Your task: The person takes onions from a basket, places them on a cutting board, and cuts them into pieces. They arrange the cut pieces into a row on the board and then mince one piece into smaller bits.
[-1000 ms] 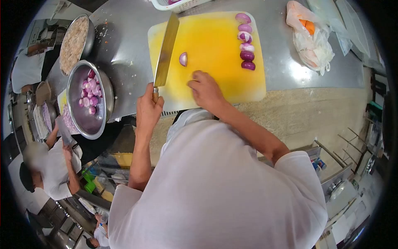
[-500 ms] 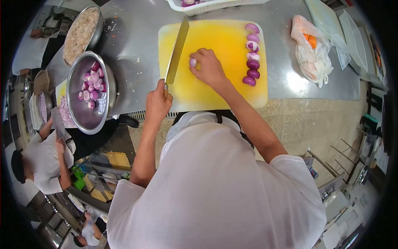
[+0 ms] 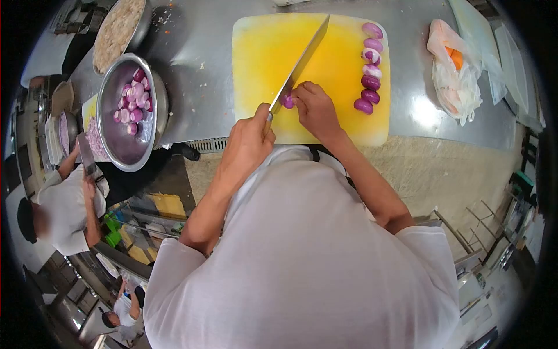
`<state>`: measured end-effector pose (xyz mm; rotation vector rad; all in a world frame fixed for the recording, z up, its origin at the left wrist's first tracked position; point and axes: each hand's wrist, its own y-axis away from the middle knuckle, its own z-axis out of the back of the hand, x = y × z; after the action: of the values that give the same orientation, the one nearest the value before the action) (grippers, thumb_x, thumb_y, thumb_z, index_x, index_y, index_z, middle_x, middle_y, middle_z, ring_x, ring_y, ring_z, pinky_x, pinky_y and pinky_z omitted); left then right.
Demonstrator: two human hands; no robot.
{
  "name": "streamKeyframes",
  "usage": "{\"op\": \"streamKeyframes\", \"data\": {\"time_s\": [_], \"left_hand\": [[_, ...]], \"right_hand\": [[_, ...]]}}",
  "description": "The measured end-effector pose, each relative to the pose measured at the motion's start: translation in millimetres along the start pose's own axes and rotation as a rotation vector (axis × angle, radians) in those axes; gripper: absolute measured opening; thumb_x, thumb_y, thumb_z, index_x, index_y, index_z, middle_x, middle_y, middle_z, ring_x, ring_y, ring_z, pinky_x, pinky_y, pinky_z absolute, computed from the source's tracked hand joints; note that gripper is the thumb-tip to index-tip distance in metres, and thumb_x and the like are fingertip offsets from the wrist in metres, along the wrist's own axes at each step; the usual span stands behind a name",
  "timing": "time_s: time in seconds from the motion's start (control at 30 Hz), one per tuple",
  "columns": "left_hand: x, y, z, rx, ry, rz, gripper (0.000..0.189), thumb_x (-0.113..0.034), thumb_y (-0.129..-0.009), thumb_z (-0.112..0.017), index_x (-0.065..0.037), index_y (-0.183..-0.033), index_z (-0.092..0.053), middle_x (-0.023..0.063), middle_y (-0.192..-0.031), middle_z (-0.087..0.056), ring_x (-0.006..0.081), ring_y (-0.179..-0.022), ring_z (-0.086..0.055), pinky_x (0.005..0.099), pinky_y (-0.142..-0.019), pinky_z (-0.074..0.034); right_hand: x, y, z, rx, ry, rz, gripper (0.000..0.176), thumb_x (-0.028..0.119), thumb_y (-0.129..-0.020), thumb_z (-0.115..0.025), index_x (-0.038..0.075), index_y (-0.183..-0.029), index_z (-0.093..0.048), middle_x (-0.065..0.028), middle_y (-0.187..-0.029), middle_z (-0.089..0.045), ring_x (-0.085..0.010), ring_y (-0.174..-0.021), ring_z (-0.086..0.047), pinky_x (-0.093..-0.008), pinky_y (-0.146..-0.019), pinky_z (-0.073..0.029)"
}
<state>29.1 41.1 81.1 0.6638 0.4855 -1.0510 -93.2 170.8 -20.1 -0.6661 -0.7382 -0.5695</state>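
Note:
My left hand (image 3: 247,139) is wrapped round the handle of a large kitchen knife (image 3: 307,57), its blade slanting up and to the right over the yellow cutting board (image 3: 261,52). Close to the heel of that blade, the fingers of my right hand (image 3: 319,113) pinch a small purple onion (image 3: 288,102). The onion overlaps the blade's edge in this view. Along the board's right side stands a row of several purple onions (image 3: 370,82), some partly peeled to white.
Left of the board, a steel bowl (image 3: 161,110) holds several trimmed onions; behind it stands another bowl of pale chopped food (image 3: 119,35). A plastic bag (image 3: 459,93) with something orange lies at right. A co-worker (image 3: 64,203) at left holds a knife over chopped onion.
The knife has tilted further right, and its heel has come up to the onion. My right hand has drawn the onion nearer the board's front edge. The view has shifted slightly.

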Motion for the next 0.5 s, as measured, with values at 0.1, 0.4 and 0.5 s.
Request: {"op": "streamKeyframes", "data": {"time_s": [0.1, 0.4, 0.5], "left_hand": [[14.7, -21.9, -29.6, -0.011, -0.023, -0.061, 0.033, -0.001, -0.081, -0.057, 0.0, -0.113, -0.049, 0.0227, -0.063, -0.053, 0.0422, -0.06, -0.056, 0.0462, -0.057, -0.043], [3.8, -22.1, -30.2, -0.006, -0.029, -0.079, 0.028, -0.001, -0.08, -0.058, 0.0, -0.106, -0.048, 0.0231, -0.062, -0.053, 0.0438, -0.062, -0.057, 0.0488, -0.058, -0.043], [0.7, -32.7, -27.3, -0.022, -0.027, -0.143, 0.029, -0.001, -0.08, -0.058, 0.0, -0.108, -0.049, 0.0222, -0.061, -0.053, 0.0431, -0.06, -0.057, 0.047, -0.057, -0.044]], "right_hand": [[-2.6, 0.8, 0.0, 0.051, 0.067, -0.011, 0.006, 0.002, -0.084, -0.058, 0.004, -0.087, -0.063, -0.0137, -0.087, -0.059, -0.0337, -0.084, -0.059, -0.0422, -0.073, -0.05], [-5.3, 8.1, -3.0, -0.036, -0.048, -0.027, 0.006, 0.001, -0.084, -0.058, 0.003, -0.087, -0.062, -0.0143, -0.085, -0.058, -0.0345, -0.082, -0.059, -0.0426, -0.073, -0.05], [-6.1, 9.9, -5.6, -0.085, -0.086, -0.023, 0.007, 0.0, -0.083, -0.058, 0.003, -0.088, -0.062, -0.0143, -0.086, -0.059, -0.0346, -0.084, -0.059, -0.0423, -0.073, -0.05]]}}
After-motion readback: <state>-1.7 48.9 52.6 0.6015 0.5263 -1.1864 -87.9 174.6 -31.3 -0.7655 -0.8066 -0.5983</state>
